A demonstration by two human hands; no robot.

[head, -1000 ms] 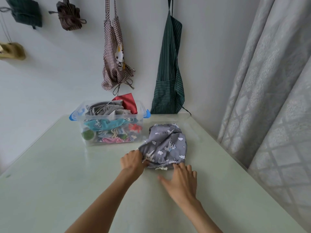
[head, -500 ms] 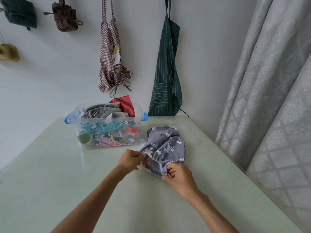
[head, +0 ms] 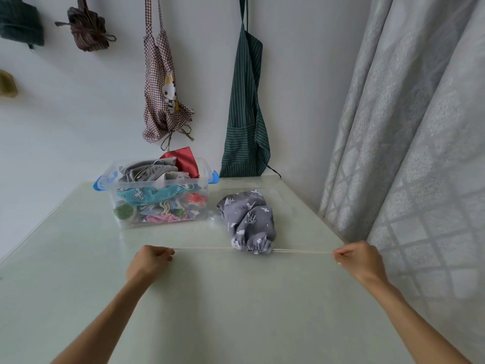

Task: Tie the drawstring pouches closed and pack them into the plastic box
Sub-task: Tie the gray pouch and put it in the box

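Observation:
A grey drawstring pouch (head: 248,220) with white animal prints lies on the pale green table (head: 210,298), its mouth gathered tight toward me. A cream drawstring (head: 204,249) runs taut out of both sides of the mouth. My left hand (head: 151,260) pinches the left end and my right hand (head: 358,258) pinches the right end, far apart. Behind and left of the pouch stands the clear plastic box (head: 157,222) with blue handles, holding several coloured pouches piled above its rim.
A checked apron (head: 164,95) and a green striped apron (head: 245,114) hang on the white wall behind the box. A grey patterned curtain (head: 409,127) runs along the table's right edge. Dark bundles (head: 88,28) hang at the upper left.
My hands took hold of the drawstring ends at the pouch mouth and pulled apart sideways. The mouth has gathered shut and the cord is now stretched straight.

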